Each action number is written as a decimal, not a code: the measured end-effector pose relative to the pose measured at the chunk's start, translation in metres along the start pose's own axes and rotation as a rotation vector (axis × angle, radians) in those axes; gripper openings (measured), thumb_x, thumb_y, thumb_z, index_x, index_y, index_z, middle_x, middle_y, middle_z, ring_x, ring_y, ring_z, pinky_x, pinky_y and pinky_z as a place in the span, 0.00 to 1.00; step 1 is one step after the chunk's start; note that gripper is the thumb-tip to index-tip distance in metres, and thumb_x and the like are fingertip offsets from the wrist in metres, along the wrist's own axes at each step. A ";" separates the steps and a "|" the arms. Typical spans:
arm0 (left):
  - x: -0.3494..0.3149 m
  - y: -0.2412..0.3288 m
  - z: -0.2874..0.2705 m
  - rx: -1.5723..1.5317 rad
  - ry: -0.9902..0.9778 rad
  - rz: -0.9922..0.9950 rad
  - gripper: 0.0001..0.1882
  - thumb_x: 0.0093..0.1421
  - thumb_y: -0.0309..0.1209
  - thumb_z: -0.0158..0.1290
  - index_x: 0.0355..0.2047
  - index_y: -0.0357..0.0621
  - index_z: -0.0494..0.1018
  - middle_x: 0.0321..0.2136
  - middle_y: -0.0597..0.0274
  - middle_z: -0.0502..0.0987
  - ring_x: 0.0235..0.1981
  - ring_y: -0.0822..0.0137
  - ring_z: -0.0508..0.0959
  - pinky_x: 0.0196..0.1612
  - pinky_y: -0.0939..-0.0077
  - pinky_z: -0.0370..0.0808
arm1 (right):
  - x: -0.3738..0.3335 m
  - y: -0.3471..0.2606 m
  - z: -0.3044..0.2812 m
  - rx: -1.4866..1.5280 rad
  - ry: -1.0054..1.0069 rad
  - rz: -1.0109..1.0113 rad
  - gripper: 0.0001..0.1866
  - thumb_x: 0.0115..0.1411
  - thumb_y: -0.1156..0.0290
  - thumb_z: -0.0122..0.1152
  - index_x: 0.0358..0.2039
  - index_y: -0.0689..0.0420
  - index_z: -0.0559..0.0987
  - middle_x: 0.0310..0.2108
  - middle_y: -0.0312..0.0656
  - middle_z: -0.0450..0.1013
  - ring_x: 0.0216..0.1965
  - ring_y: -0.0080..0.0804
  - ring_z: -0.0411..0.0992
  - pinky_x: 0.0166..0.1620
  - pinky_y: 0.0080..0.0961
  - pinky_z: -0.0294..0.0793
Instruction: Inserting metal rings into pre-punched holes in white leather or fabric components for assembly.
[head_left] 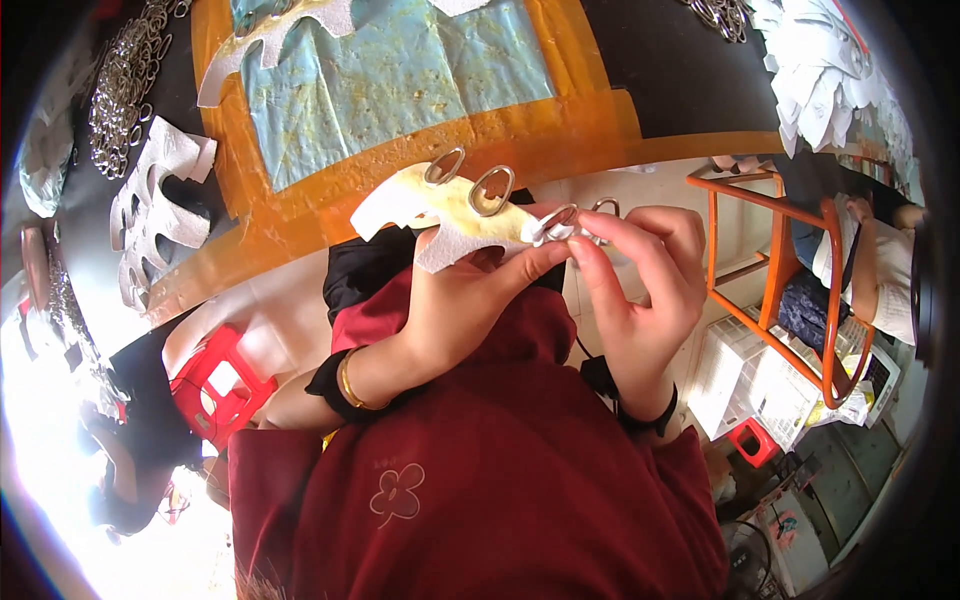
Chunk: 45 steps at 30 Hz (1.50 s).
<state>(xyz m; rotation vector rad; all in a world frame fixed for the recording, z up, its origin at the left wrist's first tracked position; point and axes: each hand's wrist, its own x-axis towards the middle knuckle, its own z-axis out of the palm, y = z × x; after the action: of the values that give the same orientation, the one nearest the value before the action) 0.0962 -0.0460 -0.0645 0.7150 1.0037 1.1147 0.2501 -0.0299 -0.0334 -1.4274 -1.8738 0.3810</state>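
My left hand point(455, 305) grips a white scalloped strip point(450, 240), apparently leather or fabric, with yellowish glue on its upper face. Oval metal rings point(491, 192) stand along the strip's far edge. At its right end, a narrow white tab point(545, 232) is bent around another metal ring point(563, 215). My right hand point(650, 270) is closed there, thumb and index finger pinching close to that tab and the left thumb. One further ring point(606, 207) shows beside the right fingers, which partly hide this end.
The dark table holds a glue-stained blue sheet point(400, 100) edged with orange tape point(580, 120). More scalloped strips point(160, 200) and a pile of metal rings point(125, 90) lie left. White pieces point(820, 70) are heaped far right. Another person sits right, near an orange metal frame point(770, 290).
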 end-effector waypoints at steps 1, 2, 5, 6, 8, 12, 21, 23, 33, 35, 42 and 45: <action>0.000 0.002 0.000 0.046 -0.011 0.015 0.15 0.57 0.22 0.59 0.45 0.35 0.75 0.42 0.60 0.79 0.41 0.73 0.78 0.44 0.79 0.77 | 0.001 -0.001 0.003 0.014 0.029 -0.014 0.13 0.43 0.72 0.73 0.32 0.51 0.83 0.26 0.32 0.69 0.29 0.28 0.66 0.35 0.26 0.62; 0.000 0.002 0.000 0.092 -0.021 0.029 0.14 0.57 0.22 0.59 0.45 0.35 0.75 0.41 0.60 0.79 0.41 0.72 0.79 0.44 0.79 0.77 | 0.001 0.001 0.004 0.018 0.027 -0.013 0.13 0.43 0.72 0.73 0.32 0.51 0.83 0.26 0.32 0.69 0.29 0.28 0.66 0.35 0.26 0.62; -0.002 -0.001 0.004 0.007 0.024 0.145 0.14 0.58 0.23 0.58 0.45 0.34 0.74 0.40 0.60 0.79 0.41 0.72 0.78 0.44 0.79 0.77 | 0.003 0.004 0.008 0.015 0.041 -0.082 0.13 0.42 0.71 0.73 0.31 0.50 0.83 0.25 0.31 0.69 0.28 0.28 0.66 0.35 0.25 0.62; -0.003 0.000 0.004 0.006 0.024 0.143 0.14 0.58 0.23 0.58 0.45 0.34 0.74 0.40 0.60 0.79 0.41 0.72 0.78 0.44 0.79 0.77 | 0.005 0.004 0.009 0.014 0.046 -0.076 0.12 0.42 0.72 0.73 0.30 0.50 0.83 0.25 0.31 0.69 0.27 0.28 0.66 0.35 0.25 0.63; -0.004 0.005 0.005 -0.146 0.062 0.092 0.13 0.59 0.21 0.56 0.45 0.33 0.74 0.41 0.58 0.79 0.42 0.71 0.78 0.45 0.78 0.77 | 0.008 0.001 0.010 0.011 0.050 -0.070 0.12 0.41 0.73 0.73 0.29 0.50 0.82 0.24 0.30 0.69 0.27 0.28 0.66 0.35 0.25 0.63; -0.003 0.006 -0.002 -0.045 0.055 0.099 0.12 0.60 0.20 0.55 0.45 0.32 0.73 0.43 0.57 0.78 0.43 0.71 0.78 0.46 0.76 0.77 | 0.008 -0.005 0.010 0.048 0.028 -0.087 0.11 0.40 0.82 0.68 0.26 0.57 0.80 0.26 0.37 0.71 0.29 0.31 0.69 0.33 0.26 0.67; 0.001 0.018 -0.019 0.437 -0.125 0.408 0.12 0.57 0.20 0.58 0.43 0.33 0.75 0.39 0.57 0.79 0.41 0.68 0.79 0.45 0.74 0.77 | 0.012 -0.007 0.010 0.707 -0.123 0.304 0.09 0.46 0.88 0.62 0.24 0.61 0.73 0.32 0.45 0.75 0.36 0.25 0.74 0.39 0.19 0.73; 0.002 0.022 -0.015 0.337 -0.089 0.304 0.13 0.56 0.21 0.59 0.42 0.32 0.75 0.38 0.57 0.80 0.40 0.68 0.79 0.44 0.74 0.77 | 0.010 -0.004 0.012 0.707 -0.109 0.266 0.10 0.46 0.88 0.62 0.28 0.61 0.73 0.32 0.45 0.76 0.33 0.23 0.74 0.37 0.18 0.73; 0.003 0.036 -0.024 0.137 -0.097 0.134 0.17 0.57 0.27 0.61 0.45 0.34 0.73 0.39 0.60 0.79 0.41 0.70 0.78 0.43 0.77 0.77 | 0.023 -0.012 0.010 0.912 -0.226 0.457 0.22 0.50 0.86 0.60 0.44 0.58 0.66 0.31 0.40 0.74 0.30 0.18 0.72 0.33 0.17 0.71; 0.004 0.042 -0.024 -0.228 -0.179 -0.130 0.18 0.58 0.28 0.59 0.47 0.36 0.71 0.42 0.60 0.78 0.43 0.70 0.77 0.44 0.77 0.77 | 0.022 -0.018 0.009 0.956 -0.196 0.394 0.21 0.50 0.86 0.60 0.43 0.58 0.66 0.31 0.39 0.74 0.31 0.18 0.72 0.34 0.16 0.72; 0.005 0.047 -0.027 -0.863 -0.399 -0.591 0.19 0.60 0.31 0.57 0.50 0.39 0.70 0.44 0.63 0.77 0.45 0.73 0.77 0.47 0.78 0.76 | 0.026 -0.018 0.010 1.160 -0.306 0.396 0.18 0.50 0.85 0.61 0.38 0.57 0.66 0.31 0.38 0.73 0.30 0.16 0.71 0.35 0.15 0.71; -0.002 0.055 -0.025 0.172 -0.077 0.145 0.11 0.56 0.28 0.62 0.37 0.35 0.77 0.30 0.65 0.80 0.33 0.76 0.77 0.38 0.80 0.75 | 0.023 -0.019 0.013 0.956 -0.192 0.296 0.17 0.51 0.84 0.62 0.37 0.57 0.65 0.30 0.38 0.74 0.31 0.16 0.71 0.36 0.15 0.71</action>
<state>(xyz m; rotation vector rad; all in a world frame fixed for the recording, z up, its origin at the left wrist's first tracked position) 0.0523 -0.0318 -0.0263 0.9746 1.0021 1.1253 0.2252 -0.0130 -0.0217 -0.9875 -1.2749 1.3783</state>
